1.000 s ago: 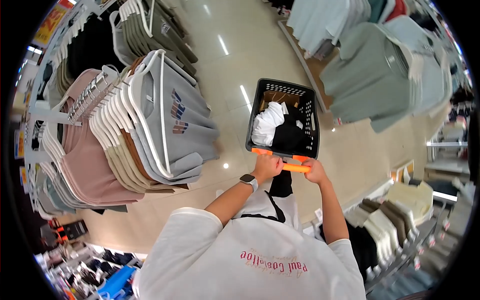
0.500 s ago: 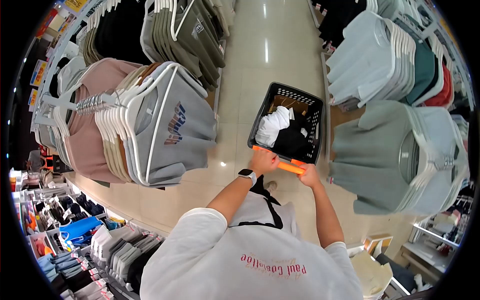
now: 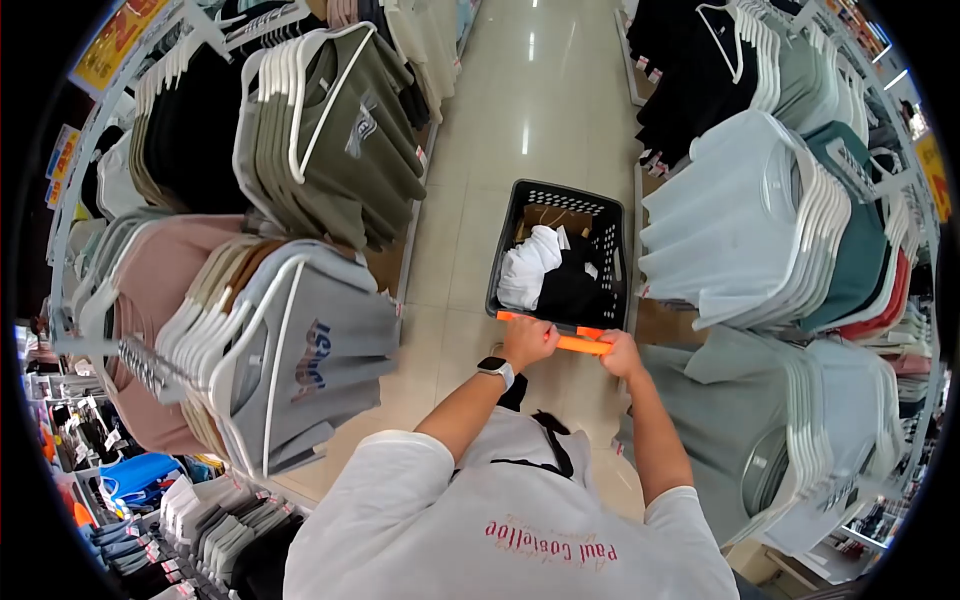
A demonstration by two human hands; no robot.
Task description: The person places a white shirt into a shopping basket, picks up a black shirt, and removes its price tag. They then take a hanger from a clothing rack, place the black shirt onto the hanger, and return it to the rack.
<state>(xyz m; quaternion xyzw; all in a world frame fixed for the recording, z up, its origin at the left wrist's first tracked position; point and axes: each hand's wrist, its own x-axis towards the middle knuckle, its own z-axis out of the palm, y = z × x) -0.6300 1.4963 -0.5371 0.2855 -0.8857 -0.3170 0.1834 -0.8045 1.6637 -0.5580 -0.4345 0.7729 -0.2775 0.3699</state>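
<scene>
"What do we hold?"

"Our left grip (image 3: 531, 343) and right grip (image 3: 621, 354) are both closed around an orange handle (image 3: 580, 346)."

"What lies past it?"

"At twelve o'clock, just beyond our grips, we see a black basket (image 3: 590, 205). White cloth (image 3: 530, 268) lies toward its nine o'clock, beside black cloth (image 3: 568, 290)."

"Around us?"

"Grey shirts (image 3: 345, 355) hang at ten, pale blue shirts (image 3: 715, 215) at two."

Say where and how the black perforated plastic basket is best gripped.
Probably by its straight orange handle, from the person's side, hands over the top: it runs crosswise at the near edge of the basket, with room for the left hand and right hand, which grip it.
</scene>
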